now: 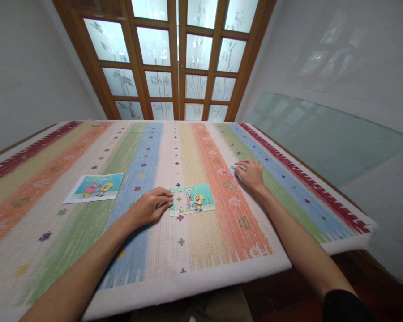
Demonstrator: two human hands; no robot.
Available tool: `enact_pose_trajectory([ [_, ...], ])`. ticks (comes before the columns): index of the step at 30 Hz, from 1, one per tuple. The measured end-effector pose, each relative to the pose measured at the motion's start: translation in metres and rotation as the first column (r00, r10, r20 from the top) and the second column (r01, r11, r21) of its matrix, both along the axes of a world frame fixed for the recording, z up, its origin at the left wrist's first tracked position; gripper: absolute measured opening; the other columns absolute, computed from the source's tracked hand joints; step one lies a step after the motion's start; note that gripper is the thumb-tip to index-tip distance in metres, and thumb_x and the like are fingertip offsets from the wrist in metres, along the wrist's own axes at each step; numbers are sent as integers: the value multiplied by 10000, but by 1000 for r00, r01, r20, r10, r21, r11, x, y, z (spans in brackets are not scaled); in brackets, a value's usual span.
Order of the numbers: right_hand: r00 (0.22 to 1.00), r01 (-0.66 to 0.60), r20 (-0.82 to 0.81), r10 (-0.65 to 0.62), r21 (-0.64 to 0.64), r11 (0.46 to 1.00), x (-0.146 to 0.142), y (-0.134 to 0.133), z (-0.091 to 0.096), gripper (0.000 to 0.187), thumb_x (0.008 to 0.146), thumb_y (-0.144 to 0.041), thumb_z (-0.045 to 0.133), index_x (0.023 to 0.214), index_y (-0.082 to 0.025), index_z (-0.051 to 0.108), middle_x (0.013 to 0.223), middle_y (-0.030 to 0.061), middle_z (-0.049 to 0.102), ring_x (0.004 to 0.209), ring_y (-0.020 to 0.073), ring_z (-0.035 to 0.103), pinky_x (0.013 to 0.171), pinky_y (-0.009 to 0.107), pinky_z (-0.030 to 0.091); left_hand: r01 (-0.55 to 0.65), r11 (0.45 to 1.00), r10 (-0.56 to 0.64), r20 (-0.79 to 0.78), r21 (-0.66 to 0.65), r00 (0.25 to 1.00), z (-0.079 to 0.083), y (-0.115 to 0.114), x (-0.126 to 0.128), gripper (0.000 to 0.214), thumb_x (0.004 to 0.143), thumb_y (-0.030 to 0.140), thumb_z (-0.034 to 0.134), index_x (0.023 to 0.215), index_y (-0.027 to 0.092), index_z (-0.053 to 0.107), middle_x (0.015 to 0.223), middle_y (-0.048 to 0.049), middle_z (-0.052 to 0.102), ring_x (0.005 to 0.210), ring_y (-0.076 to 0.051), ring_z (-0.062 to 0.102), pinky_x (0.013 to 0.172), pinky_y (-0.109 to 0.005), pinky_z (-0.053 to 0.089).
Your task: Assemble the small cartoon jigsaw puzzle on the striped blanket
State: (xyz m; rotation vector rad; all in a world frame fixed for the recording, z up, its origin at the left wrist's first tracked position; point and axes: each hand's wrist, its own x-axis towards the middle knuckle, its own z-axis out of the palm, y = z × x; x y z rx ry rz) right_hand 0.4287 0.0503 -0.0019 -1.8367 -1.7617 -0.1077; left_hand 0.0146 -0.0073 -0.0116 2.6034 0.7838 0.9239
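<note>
A partly assembled jigsaw puzzle [206,201] with a yellow cartoon figure lies on the striped tablecloth [195,241] in front of me. It has a gap in its left part, where the cloth shows through. My left hand [152,206] is closed at the puzzle's left edge, fingertips and thumb on its border. Farther right, my right hand [250,173] pinches at a small cluster of loose puzzle pieces [225,171], coloured pink and teal. The fingers partly cover the pieces there.
A reference picture [99,187] with the same cartoon style lies left of my left hand. The table's near edge [195,286] runs below my arms. Beyond the table stand wooden doors [181,67] with frosted panes; a glass panel [325,134] leans at the right wall.
</note>
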Motion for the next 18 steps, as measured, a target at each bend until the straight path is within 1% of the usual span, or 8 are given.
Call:
enact_pose_trajectory([
  [2,1000,16,22,-15,-28,999,0,2,-4,369,902,-355,537,1078,-184,814,1210,191,685,1140,401,554,943,602,429,-3,1000,3,2,3,1000,0,0,0,234,1005,251,571,980,190,795,1046,-128,753,994,-232,719,873,-412,630],
  [5,998,3,60,1,-53,999,-1,5,-11,365,913,-384,543,1102,-221,810,1224,185,658,1139,405,527,923,603,426,-10,1000,10,5,4,1000,1,-1,1,230,1004,247,569,981,195,792,1050,-125,750,994,-230,717,876,-411,629],
  [8,997,-1,81,7,-69,998,0,8,-15,348,920,-386,540,1074,-231,811,1216,177,654,1133,398,523,918,590,425,-7,1000,7,1,-1,1000,3,-2,2,223,1004,252,573,982,203,789,1049,-118,750,989,-230,718,873,-414,630],
  [12,997,-3,79,10,-89,996,3,9,-14,313,900,-358,558,1021,-223,814,1201,168,651,1146,399,521,916,563,436,-8,1000,8,6,7,1000,4,-2,1,217,1003,250,574,974,201,784,1045,-117,748,986,-229,717,863,-405,631],
  [15,996,-44,76,51,-103,994,9,8,-10,314,898,-317,545,1027,-217,813,1181,162,655,1133,384,533,921,549,448,-4,1000,4,-6,3,1000,5,-3,1,225,1007,251,567,973,195,782,1046,-118,744,970,-224,718,859,-398,629],
  [18,984,-131,109,140,-82,988,14,5,-6,307,882,-285,560,1042,-216,813,1177,156,646,1115,352,546,948,520,447,-8,1000,8,-25,-12,1000,6,-3,1,231,1007,260,563,971,200,783,1043,-116,744,957,-222,715,854,-396,628],
])
